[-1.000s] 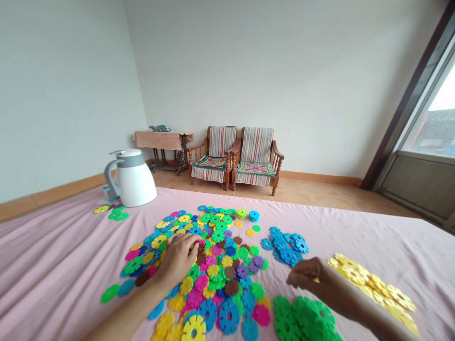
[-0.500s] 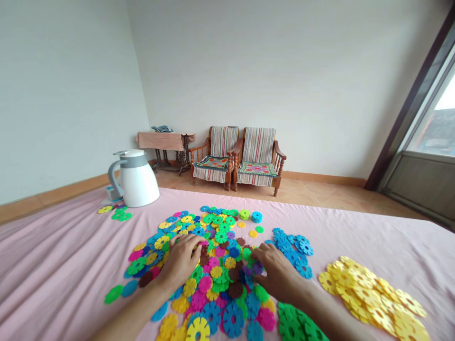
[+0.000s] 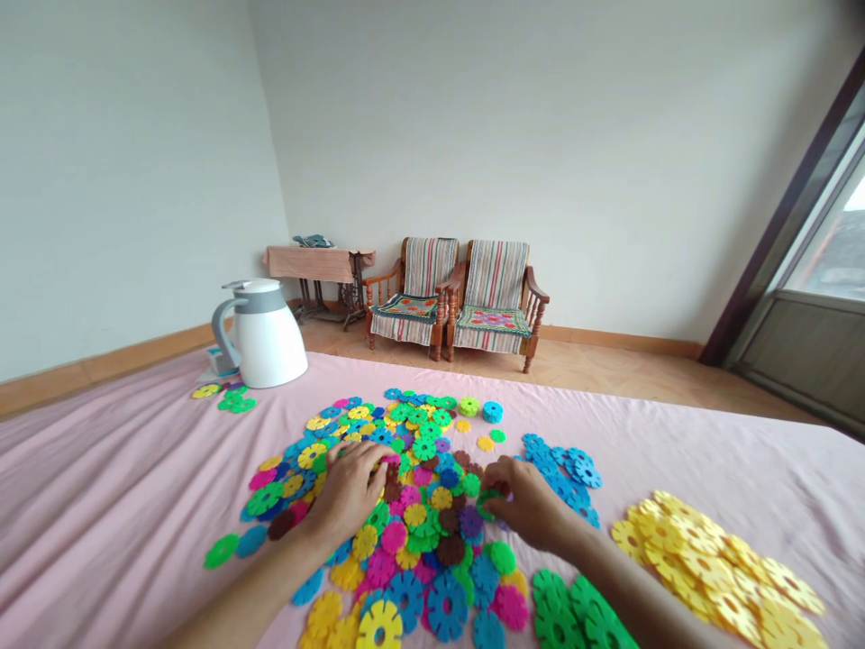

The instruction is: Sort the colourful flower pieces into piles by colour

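Notched plastic interlocking discs in many colours lie in a loose, overlapping pile in front of me. My left hand rests low over the pile's left side, fingers curled, with a pink interlocking disc at the fingertips and brown interlocking discs by the thumb. At the right edge of the pile, the fingers of my right hand are bent around a green interlocking disc; a brown one shows in part between the fingers. A purple interlocking disc lies just left of that hand.
Sorted heaps of blue discs, yellow discs and green discs lie to the right. Small lime and blue stacks stand behind the pile. A white jug stands back left on the pink cloth.
The view has shifted slightly. My right hand has drawn a little away from the purple discs, and a green disc now shows at its fingers. My left hand stays in place on the pile.
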A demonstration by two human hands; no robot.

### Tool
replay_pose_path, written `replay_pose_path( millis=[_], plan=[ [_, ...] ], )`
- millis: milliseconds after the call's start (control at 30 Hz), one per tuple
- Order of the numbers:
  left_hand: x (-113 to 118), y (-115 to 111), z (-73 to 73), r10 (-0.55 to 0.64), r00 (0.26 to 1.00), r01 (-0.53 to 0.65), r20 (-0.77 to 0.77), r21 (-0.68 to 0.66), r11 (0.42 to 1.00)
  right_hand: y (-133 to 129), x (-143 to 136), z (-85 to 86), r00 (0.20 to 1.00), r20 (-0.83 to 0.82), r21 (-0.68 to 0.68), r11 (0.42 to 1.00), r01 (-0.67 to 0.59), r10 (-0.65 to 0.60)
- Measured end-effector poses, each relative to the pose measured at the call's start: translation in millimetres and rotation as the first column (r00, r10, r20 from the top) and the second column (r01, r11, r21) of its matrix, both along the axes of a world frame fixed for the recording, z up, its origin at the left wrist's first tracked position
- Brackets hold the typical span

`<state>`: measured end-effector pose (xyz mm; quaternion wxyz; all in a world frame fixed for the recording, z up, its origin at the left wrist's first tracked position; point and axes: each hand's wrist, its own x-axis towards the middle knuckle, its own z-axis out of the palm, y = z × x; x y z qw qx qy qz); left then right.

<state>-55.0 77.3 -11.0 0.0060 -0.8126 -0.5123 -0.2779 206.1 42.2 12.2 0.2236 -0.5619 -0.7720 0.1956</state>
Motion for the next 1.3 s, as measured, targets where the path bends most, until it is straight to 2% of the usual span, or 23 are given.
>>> replay_pose_path(
  millis=[167, 300, 367, 533, 767, 900, 1000, 1100, 1200, 1300],
  plan=[
    [0, 1, -0.9, -0.002, 1.0, 0.002, 0.004, 0.001, 1.0, -3, 19, 5.3, 0.984, -0.16, 0.0, 0.997, 0.075, -0.074],
    [0, 2, -1.6, -0.008, 1.0, 0.008, 0.003, 0.004, 1.0, -24, 46, 8.6, 0.919, -0.375, -0.135, 0.988, 0.08, -0.126],
    [0, 2, -2.1, -0.014, 1.0, 0.014, 0.005, 0.009, 1.0, -39, 60, 10.3, 0.922, -0.367, -0.209, 0.977, 0.049, -0.125],
    [0, 3, -4.0, -0.009, 1.0, 0.008, 0.017, 0.025, 1.0, -67, 87, 8.0, 0.979, -0.187, -0.316, 0.949, 0.019, -0.082],
    [-3, 5, -6.3, -0.024, 0.999, 0.023, 0.029, 0.035, 0.999, -66, 95, -5.4, 0.958, -0.211, -0.235, 0.962, 0.142, -0.193],
    [2, -1, 5.1, -0.087, 0.989, 0.075, 0.116, 0.099, 0.992, -70, 95, -13.5, 0.945, -0.202, -0.193, 0.957, 0.218, -0.256],
    [10, -15, 21.7, -0.252, 0.964, 0.254, 0.091, -0.02, 0.967, -71, 102, -20.6, 0.934, -0.165, -0.098, 0.947, 0.305, -0.318],
    [19, -30, 34.4, -0.406, 0.914, 0.399, -0.003, -0.176, 0.9, -69, 109, -26.8, 0.896, -0.109, 0.039, 0.899, 0.437, -0.431],
    [23, -37, 36.4, -0.423, 0.904, 0.399, -0.054, -0.244, 0.884, -67, 110, -32.3, 0.872, -0.087, 0.133, 0.862, 0.49, -0.482],
    [24, -35, 31.5, -0.406, 0.911, 0.379, -0.066, -0.248, 0.891, -68, 104, -37.3, 0.886, -0.08, 0.199, 0.863, 0.463, -0.457]
  ],
)
